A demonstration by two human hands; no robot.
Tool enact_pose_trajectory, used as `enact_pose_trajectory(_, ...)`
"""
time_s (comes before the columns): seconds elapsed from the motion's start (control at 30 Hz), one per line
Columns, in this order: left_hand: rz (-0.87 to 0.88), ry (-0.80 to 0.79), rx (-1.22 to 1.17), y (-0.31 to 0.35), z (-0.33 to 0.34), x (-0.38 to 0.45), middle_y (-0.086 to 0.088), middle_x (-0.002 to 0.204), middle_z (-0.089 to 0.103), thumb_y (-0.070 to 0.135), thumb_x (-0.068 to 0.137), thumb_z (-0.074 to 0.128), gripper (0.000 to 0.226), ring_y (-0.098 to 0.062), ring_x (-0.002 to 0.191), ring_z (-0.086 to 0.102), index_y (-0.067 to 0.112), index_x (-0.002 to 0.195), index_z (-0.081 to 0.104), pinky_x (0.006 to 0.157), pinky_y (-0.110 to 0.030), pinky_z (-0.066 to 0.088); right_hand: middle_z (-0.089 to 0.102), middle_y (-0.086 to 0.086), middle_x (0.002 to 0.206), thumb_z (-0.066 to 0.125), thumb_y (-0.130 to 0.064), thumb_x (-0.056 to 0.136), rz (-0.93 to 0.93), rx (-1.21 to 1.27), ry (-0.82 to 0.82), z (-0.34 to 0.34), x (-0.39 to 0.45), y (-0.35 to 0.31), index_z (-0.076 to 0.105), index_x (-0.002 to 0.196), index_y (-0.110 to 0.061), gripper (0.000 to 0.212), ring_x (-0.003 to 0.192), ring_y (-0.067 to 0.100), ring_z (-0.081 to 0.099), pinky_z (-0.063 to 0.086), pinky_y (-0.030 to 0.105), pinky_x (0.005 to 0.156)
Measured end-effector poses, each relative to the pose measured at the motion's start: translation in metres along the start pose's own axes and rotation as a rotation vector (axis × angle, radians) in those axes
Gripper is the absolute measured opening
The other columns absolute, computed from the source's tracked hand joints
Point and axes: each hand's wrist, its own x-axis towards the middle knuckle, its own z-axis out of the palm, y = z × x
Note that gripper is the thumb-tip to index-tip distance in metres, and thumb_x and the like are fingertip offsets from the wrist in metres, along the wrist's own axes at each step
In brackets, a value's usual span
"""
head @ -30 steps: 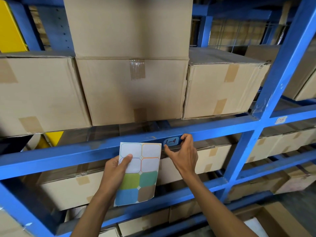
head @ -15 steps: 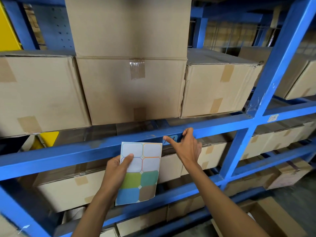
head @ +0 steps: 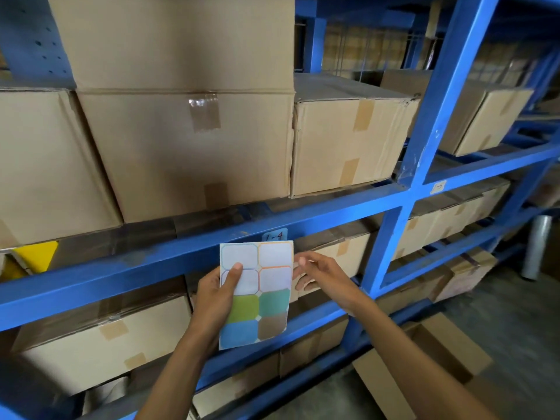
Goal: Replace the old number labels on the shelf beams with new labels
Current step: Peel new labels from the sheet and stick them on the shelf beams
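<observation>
Right hand (head: 321, 277) has left the "1-4" label (head: 274, 236), now stuck on the blue shelf beam (head: 151, 262), & is back at the right edge of the sticker sheet (head: 266, 301), grip there unclear; left hand (head: 215, 298) grasps the sheet just below the label, thumb on front, so prob. next label is due.

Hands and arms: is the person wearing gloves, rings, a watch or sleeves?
No gloves: the left hand and the right hand are both bare. No ring, watch or bracelet shows on either. The left forearm and right forearm are bare too, down to the picture's bottom edge, so no sleeve comes into view.
</observation>
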Motion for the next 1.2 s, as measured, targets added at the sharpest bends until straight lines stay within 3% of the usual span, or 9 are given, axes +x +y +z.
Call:
enact_pose_trajectory(0.13, 0.003, -0.079, -0.016, -0.005, 0.031, 0.003, -0.004, 0.09, 0.076, 0.023, 0.097, 0.056, 0.017, -0.006, 0.065, 0.071, 0.014, 0.099, 0.069, 0.054, -0.019, 0.056, 0.071, 0.02, 0.106, 0.077, -0.031, 0.081, 0.029, -0.037, -0.058, -0.02, -0.027, 0.012, 0.066, 0.117, -0.013, 0.042, 0.085, 0.029, 0.066, 0.05, 0.041, 0.079)
enact_pose_trajectory(0.23, 0.007, -0.157, 0.001, -0.009, 0.061, 0.003, -0.004, 0.091, 0.077, 0.023, 0.097, 0.056, 0.017, -0.008, 0.069, 0.071, 0.014, 0.099, 0.071, 0.06, -0.024, 0.058, 0.076, 0.016, 0.093, 0.074, -0.017, 0.086, 0.044, -0.014, 0.037, -0.04, -0.049, 0.017, 0.072, 0.104, -0.006, 0.021, 0.072, 0.021, 0.067, 0.055, 0.037, 0.074)
enact_pose_trajectory(0.33, -0.022, -0.297, -0.018, -0.012, 0.097, -0.005, -0.003, 0.089, 0.078, 0.019, 0.094, 0.061, 0.015, -0.016, 0.073, 0.072, 0.01, 0.102, 0.072, 0.061, -0.026, 0.06, 0.075, 0.014, 0.083, 0.072, -0.013, 0.087, 0.093, 0.006, 0.178, -0.071, -0.08, 0.023, 0.071, 0.102, 0.002, 0.021, 0.061, 0.017, 0.068, 0.058, 0.03, 0.064)
enact_pose_trajectory(0.43, -0.062, -0.475, -0.019, -0.02, 0.14, -0.021, -0.003, 0.092, 0.079, 0.006, 0.088, 0.067, 0.015, -0.018, 0.076, 0.074, 0.012, 0.101, 0.072, 0.063, -0.028, 0.061, 0.072, 0.029, 0.091, 0.075, -0.022, 0.085, 0.123, 0.024, 0.333, -0.111, -0.121, 0.033, 0.07, 0.101, 0.004, 0.031, 0.072, 0.034, 0.066, 0.056, 0.039, 0.07)
enact_pose_trajectory(0.57, -0.049, -0.665, 0.08, -0.037, 0.202, -0.04, -0.004, 0.095, 0.079, -0.001, 0.084, 0.07, 0.025, -0.019, 0.085, 0.074, 0.008, 0.107, 0.071, 0.07, -0.027, 0.06, 0.074, 0.024, 0.097, 0.076, -0.024, 0.081, 0.168, 0.023, 0.481, -0.159, -0.186, 0.048, 0.07, 0.103, 0.003, 0.036, 0.087, 0.048, 0.068, 0.057, 0.047, 0.077)
enact_pose_trajectory(0.73, -0.039, -0.874, 0.171, -0.053, 0.292, -0.082, -0.005, 0.096, 0.079, 0.0, 0.082, 0.073, 0.024, -0.015, 0.081, 0.075, 0.008, 0.104, 0.071, 0.065, -0.021, 0.058, 0.077, 0.003, 0.077, 0.073, -0.014, 0.086, 0.263, 0.018, 0.661, -0.212, -0.278, 0.065, 0.07, 0.103, 0.007, 0.027, 0.06, 0.014, 0.071, 0.058, 0.026, 0.06)
enact_pose_trajectory(0.97, -0.039, -1.229, 0.313, -0.09, 0.405, -0.176, -0.001, 0.097, 0.079, 0.011, 0.083, 0.076, 0.021, -0.021, 0.091, 0.075, 0.017, 0.103, 0.073, 0.078, -0.037, 0.061, 0.073, 0.018, 0.079, 0.072, -0.017, 0.088, 0.375, 0.052, 0.931, -0.247, -0.433, 0.091, 0.071, 0.097, 0.002, 0.021, 0.055, 0.015, 0.065, 0.052, 0.026, 0.058)
enact_pose_trajectory(1.1, -0.042, -1.379, 0.382, -0.109, 0.453, -0.244, -0.001, 0.095, 0.079, 0.02, 0.081, 0.079, 0.026, -0.017, 0.087, 0.076, 0.018, 0.106, 0.072, 0.07, -0.031, 0.061, 0.071, 0.004, 0.064, 0.071, -0.016, 0.088, 0.457, 0.064, 1.096, -0.247, -0.515, 0.105, 0.071, 0.085, -0.007, 0.009, 0.049, 0.011, 0.063, 0.051, 0.022, 0.052)
enact_pose_trajectory(1.2, -0.052, -1.491, 0.432, -0.125, 0.476, -0.297, -0.005, 0.089, 0.079, 0.021, 0.08, 0.079, 0.028, -0.017, 0.079, 0.076, 0.016, 0.105, 0.068, 0.067, -0.032, 0.06, 0.067, 0.009, 0.062, 0.071, -0.013, 0.088, 0.525, 0.102, 1.221, -0.235, -0.574, 0.118, 0.07, 0.083, -0.006, 0.009, 0.046, 0.011, 0.061, 0.051, 0.022, 0.048)
